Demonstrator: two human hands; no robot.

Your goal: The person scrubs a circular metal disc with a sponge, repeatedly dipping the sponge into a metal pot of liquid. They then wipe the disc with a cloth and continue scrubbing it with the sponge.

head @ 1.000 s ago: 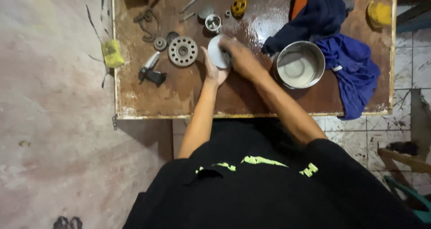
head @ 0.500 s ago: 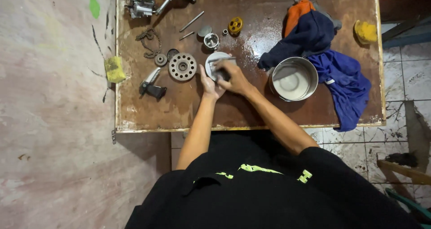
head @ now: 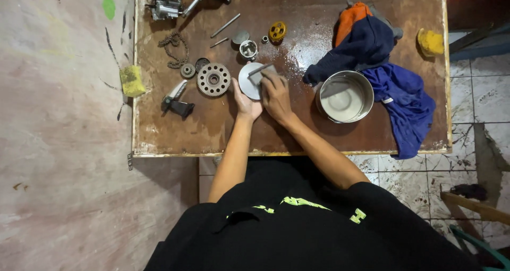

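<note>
Grey and round, a metal disc (head: 247, 81) sits near the middle of the brown wooden table (head: 228, 130), propped against the left hand (head: 245, 102), whose fingers cup its lower edge. The right hand (head: 275, 95) lies flat over a small grey pad (head: 259, 73), pressing it onto the disc's face. Just left of the disc lies a large toothed gear (head: 213, 80), with a chain (head: 174, 48) and smaller parts beyond it. To the right stand a steel bowl (head: 345, 97) and crumpled blue cloths (head: 396, 85).
</note>
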